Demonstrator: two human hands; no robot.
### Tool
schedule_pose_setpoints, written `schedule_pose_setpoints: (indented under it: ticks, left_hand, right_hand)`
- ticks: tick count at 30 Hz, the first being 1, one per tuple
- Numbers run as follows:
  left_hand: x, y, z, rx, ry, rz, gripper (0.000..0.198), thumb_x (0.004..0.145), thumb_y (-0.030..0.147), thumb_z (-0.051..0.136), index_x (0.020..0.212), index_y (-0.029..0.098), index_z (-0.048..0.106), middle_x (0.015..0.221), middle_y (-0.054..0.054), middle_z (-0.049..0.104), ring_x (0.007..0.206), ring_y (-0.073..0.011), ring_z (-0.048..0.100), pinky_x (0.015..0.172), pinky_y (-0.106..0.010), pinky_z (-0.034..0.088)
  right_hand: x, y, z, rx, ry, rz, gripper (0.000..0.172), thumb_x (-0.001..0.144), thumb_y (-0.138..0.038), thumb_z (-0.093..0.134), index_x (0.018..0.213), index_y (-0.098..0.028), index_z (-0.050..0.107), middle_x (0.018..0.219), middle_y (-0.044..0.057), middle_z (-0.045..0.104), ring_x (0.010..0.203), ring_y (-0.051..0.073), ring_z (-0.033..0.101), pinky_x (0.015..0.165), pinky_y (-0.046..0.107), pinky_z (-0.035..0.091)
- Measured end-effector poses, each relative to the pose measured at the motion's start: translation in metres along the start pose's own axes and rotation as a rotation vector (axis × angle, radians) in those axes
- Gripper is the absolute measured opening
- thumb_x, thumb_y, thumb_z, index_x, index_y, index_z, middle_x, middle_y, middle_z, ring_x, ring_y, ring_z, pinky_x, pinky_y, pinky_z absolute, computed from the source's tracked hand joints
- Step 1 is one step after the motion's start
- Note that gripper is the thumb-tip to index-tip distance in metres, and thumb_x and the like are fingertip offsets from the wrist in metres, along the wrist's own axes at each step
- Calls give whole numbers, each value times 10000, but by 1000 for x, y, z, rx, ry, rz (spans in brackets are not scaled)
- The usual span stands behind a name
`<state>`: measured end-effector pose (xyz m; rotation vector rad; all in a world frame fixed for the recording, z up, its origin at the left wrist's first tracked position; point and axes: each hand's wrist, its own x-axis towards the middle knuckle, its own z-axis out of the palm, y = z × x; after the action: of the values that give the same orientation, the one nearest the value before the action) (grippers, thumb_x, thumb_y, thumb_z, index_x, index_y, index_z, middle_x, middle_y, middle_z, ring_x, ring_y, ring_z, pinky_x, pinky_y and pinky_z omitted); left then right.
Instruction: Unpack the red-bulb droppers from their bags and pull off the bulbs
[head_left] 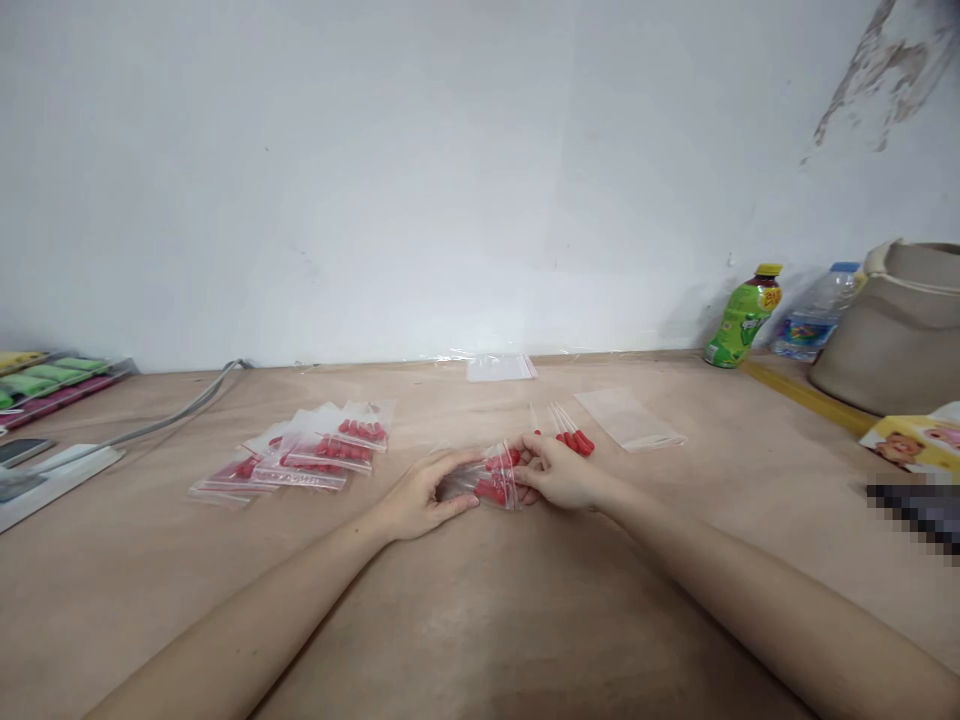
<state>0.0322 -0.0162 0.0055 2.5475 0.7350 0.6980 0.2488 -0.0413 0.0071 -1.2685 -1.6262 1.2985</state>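
A clear zip bag (496,478) with several red-handled pieces inside lies on the table between my hands. My left hand (426,498) curls round the bag's left part, thumb and fingers gripping its sides. At the opposite end, my right hand (561,474) pinches the bag's edge near the red zip line. Just beyond that hand lie several loose red-handled thin tools (576,440) with pale, narrow shafts; their exact kind is too small to tell. Filled zip bags (330,450) overlap in a fanned pile to the left.
Flat bags (630,418) lie at right, with another stack (501,368) by the wall. A green bottle (742,318), a water bottle (814,315) and a beige bin (892,320) stand far right. A power strip (60,480) with a grey cable sits left.
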Motion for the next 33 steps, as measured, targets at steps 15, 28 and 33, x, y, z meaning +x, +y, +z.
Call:
schedule_pose_setpoints:
  ticks: [15, 28, 33]
  left_hand:
    - [1, -3, 1, 40, 60, -55, 385, 825, 318, 497, 1193, 209, 467, 1136, -66, 571, 1011, -193, 542, 862, -326, 444]
    - [2, -3, 2, 227, 159, -65, 324, 792, 324, 532, 1094, 206, 532, 1031, -48, 630, 868, -180, 604, 719, -287, 498]
    - [2, -10, 3, 296, 336, -157, 296, 752, 301, 573, 1027, 191, 570, 992, -51, 654, 865, -196, 620, 754, -320, 508]
  right_hand:
    - [2, -3, -10, 113, 34, -58, 236, 655, -240, 682, 840, -156, 561, 597, -36, 564, 489, 66, 528, 495, 212, 479]
    - [-9, -26, -67, 59, 71, -78, 239, 675, -325, 662, 816, -165, 553, 708, 27, 648, 507, 87, 544, 416, 193, 383]
    - [-10, -34, -90, -136, 349, -337, 170, 725, -298, 613, 825, -176, 551, 826, 56, 641, 797, 156, 598, 693, 295, 471]
